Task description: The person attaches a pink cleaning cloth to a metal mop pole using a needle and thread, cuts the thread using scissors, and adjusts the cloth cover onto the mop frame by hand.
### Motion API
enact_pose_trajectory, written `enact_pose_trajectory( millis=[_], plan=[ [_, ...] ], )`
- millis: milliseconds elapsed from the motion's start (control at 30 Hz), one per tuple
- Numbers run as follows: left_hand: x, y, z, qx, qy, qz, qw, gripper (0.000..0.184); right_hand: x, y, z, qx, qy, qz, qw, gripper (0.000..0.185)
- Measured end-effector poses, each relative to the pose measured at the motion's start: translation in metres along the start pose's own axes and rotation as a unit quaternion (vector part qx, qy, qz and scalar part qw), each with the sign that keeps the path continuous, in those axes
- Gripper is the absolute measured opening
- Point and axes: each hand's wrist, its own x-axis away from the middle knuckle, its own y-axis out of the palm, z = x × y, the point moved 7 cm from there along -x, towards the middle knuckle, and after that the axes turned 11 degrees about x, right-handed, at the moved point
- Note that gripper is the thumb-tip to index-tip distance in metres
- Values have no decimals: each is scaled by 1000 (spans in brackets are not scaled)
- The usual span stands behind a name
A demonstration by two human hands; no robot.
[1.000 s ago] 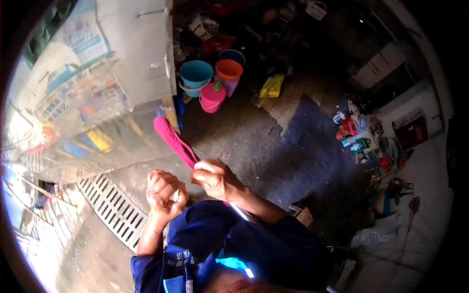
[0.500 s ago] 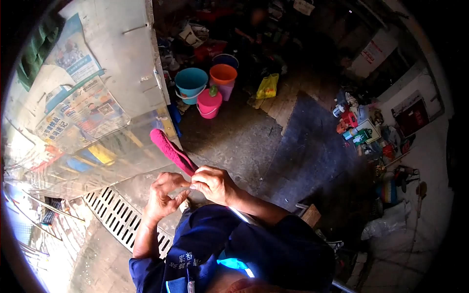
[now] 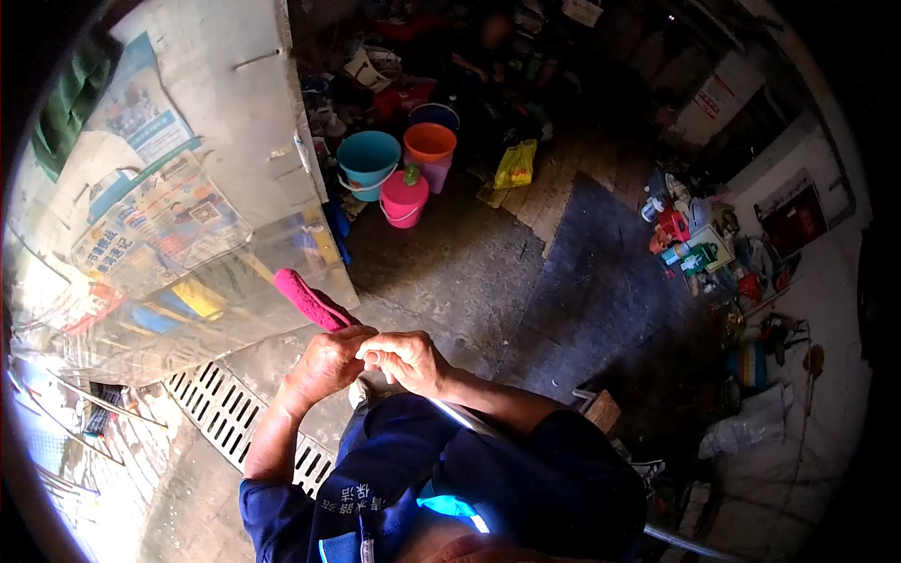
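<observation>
A fuzzy bright-pink mop head sticks out forward and to the left from my hands, with its lower end hidden by them. My left hand is closed around that lower end. Right beside it, touching, is my right hand, its fingers curled and closed at the same spot. A pale pole runs from under my right forearm back past my body, and it looks like the mop's handle. The join between pole and pink head is covered by my fingers.
A door panel with posters stands at left, above a slotted drain grate. Ahead are a teal bucket, an orange bucket, a pink lidded bucket and a yellow bag. Clutter lines the right wall. Another person sits in the dark background.
My left hand has gone from loosely bent fingers below the pink head to a closed grip around its lower end. The mop head has shifted slightly down and left.
</observation>
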Motion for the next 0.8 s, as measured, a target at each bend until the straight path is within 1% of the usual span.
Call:
enact_pose_trajectory(
  millis=[33,167,233,267,300,333,400,433,500,567,667,700,767,800],
  plan=[
    [0,2,-2,14,3,-12,1000,31,3,6,11,-39,82,-45,995,13],
    [-2,0,-4,31,14,0,999,28,2,7,21,-60,91,-39,993,17],
    [-2,1,-5,16,20,5,1000,28,1,0,9,40,1,21,999,18],
    [-2,2,-7,16,20,4,1000,28,1,0,4,57,-55,46,996,19],
    [-2,3,-10,-5,19,10,1000,28,1,-1,4,57,-55,46,996,19],
    [-3,3,-11,-26,17,17,999,28,2,0,0,83,-80,28,993,19],
    [-5,2,-4,-26,21,16,999,27,5,2,-11,119,-134,9,984,17],
    [-5,1,-1,-26,26,17,999,26,5,2,-13,118,-134,7,984,17],
    [-5,3,-3,-27,22,20,999,25,7,0,-13,93,-120,7,988,14],
    [-3,3,-6,-26,16,22,999,24,7,-2,-14,85,-125,10,988,14],
    [-5,4,-5,-33,46,21,998,20,8,-1,-9,36,-70,-17,997,16],
    [-4,4,-6,-40,53,26,997,17,8,-1,-9,32,-85,-19,996,16],
    [-1,3,-7,-61,53,42,996,19,8,-6,-11,37,-92,9,995,17],
    [0,5,-14,-50,44,30,997,22,8,-9,-3,-13,-5,27,1000,17]
  ],
)
